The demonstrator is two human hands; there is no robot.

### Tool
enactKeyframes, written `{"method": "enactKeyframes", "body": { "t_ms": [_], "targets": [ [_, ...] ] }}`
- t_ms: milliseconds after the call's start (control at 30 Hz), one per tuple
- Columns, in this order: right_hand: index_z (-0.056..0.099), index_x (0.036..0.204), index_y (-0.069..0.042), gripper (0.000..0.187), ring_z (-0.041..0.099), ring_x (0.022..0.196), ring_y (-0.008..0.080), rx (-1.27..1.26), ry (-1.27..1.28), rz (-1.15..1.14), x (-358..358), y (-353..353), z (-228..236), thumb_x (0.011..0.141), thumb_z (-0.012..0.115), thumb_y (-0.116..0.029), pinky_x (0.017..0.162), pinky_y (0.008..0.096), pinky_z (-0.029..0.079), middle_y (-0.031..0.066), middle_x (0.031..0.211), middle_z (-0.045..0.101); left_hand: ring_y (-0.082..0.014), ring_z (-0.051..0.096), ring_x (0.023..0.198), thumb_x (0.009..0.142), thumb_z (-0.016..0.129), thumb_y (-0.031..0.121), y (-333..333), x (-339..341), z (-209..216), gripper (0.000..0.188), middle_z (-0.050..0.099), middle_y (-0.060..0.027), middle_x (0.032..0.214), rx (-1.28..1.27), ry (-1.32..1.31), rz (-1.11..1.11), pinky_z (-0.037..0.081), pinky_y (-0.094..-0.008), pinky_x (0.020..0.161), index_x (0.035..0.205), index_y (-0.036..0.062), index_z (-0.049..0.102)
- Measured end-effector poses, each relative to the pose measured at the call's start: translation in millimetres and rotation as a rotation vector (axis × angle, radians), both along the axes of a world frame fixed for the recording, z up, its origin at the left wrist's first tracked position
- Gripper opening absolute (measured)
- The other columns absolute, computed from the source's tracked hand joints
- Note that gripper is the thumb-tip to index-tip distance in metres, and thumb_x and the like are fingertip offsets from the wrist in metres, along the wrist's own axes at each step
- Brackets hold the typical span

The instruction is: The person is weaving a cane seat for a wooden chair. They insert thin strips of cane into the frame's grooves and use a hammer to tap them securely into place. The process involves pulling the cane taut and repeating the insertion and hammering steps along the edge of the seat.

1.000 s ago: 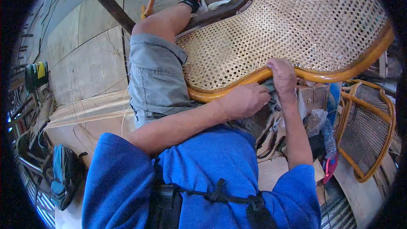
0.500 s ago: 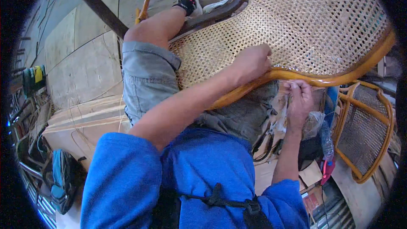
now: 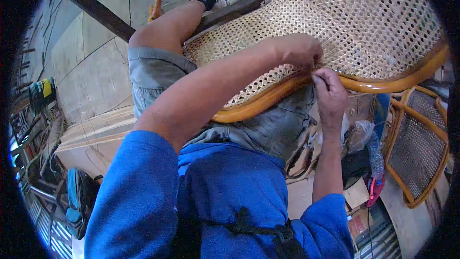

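Left hand [image 3: 303,50] curled over cane [image 3: 354,33], right hand [image 3: 332,93] near-pinched at rim [image 3: 376,87]; can't tell what either holds. Hard tugging could snap strands.

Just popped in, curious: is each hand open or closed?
Left hand: curled by the cane panel; any hold hidden.
Right hand: curled at the rim; can't tell if pinching.

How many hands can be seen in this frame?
2: the left hand over the woven cane panel, close to its orange-brown rim, and the right hand at that rim. No third hand shows.
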State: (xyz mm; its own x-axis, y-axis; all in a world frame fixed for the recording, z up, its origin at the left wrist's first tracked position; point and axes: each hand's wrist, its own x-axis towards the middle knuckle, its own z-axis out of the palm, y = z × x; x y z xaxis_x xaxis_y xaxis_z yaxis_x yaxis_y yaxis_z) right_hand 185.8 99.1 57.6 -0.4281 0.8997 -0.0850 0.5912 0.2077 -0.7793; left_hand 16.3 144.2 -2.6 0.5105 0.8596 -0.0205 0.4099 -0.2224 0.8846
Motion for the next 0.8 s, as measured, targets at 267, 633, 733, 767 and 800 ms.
{"method": "enactKeyframes", "body": {
  "t_ms": [267, 633, 733, 767, 800],
  "targets": [
    [0.058, 0.096, -0.002, 0.019, 0.061, 0.085, 0.0210, 0.236, -0.216, 0.225, -10.3, 15.1, -11.2, 0.078, 0.054, 0.003, 0.077, 0.0292, 0.046, 0.0120, 0.090, 0.061, -0.0213, 0.060, 0.067, 0.068, 0.063, 0.017, 10.9, -8.6, -8.8, 0.026, 0.064, -0.0129, 0.077, 0.020, 0.016, -0.046, 0.048, -0.0346, 0.064, 0.091, 0.0048, 0.064],
    [0.059, 0.094, -0.003, 0.017, 0.059, 0.082, 0.0294, 0.371, -0.311, 0.371, -10.0, 23.9, -22.3, 0.077, 0.056, 0.000, 0.072, 0.0341, 0.047, 0.0139, 0.087, 0.060, -0.0168, 0.057, 0.065, 0.070, 0.062, 0.018, 21.7, -10.3, -15.8, 0.027, 0.065, -0.0115, 0.077, -0.097, -0.021, -0.138, 0.046, -0.0331, 0.062, 0.093, 0.0037, 0.063],
    [0.059, 0.092, -0.003, 0.016, 0.058, 0.083, 0.0308, 0.406, -0.245, 0.442, -9.9, 26.5, -23.1, 0.077, 0.056, -0.002, 0.072, 0.0356, 0.046, 0.0144, 0.086, 0.060, -0.0161, 0.056, 0.063, 0.071, 0.061, 0.019, 22.1, -11.7, -16.6, 0.027, 0.064, -0.0100, 0.076, -0.082, -0.053, -0.140, 0.046, -0.0329, 0.060, 0.094, 0.0035, 0.063],
    [0.059, 0.092, -0.002, 0.015, 0.058, 0.083, 0.0314, 0.420, -0.216, 0.469, -10.6, 27.8, -23.4, 0.077, 0.056, -0.002, 0.072, 0.0362, 0.046, 0.0146, 0.086, 0.060, -0.0160, 0.056, 0.063, 0.072, 0.060, 0.019, 22.1, -11.7, -17.4, 0.027, 0.064, -0.0092, 0.075, -0.104, -0.089, -0.141, 0.046, -0.0330, 0.060, 0.094, 0.0034, 0.063],
    [0.059, 0.091, -0.002, 0.015, 0.058, 0.083, 0.0320, 0.452, -0.235, 0.496, -13.1, 27.8, -22.3, 0.077, 0.056, -0.002, 0.072, 0.0369, 0.046, 0.0150, 0.086, 0.060, -0.0158, 0.055, 0.062, 0.073, 0.060, 0.019, 21.1, -12.3, -16.5, 0.026, 0.064, -0.0084, 0.074, -0.130, -0.123, -0.140, 0.046, -0.0331, 0.060, 0.094, 0.0034, 0.063]
  ]
}}
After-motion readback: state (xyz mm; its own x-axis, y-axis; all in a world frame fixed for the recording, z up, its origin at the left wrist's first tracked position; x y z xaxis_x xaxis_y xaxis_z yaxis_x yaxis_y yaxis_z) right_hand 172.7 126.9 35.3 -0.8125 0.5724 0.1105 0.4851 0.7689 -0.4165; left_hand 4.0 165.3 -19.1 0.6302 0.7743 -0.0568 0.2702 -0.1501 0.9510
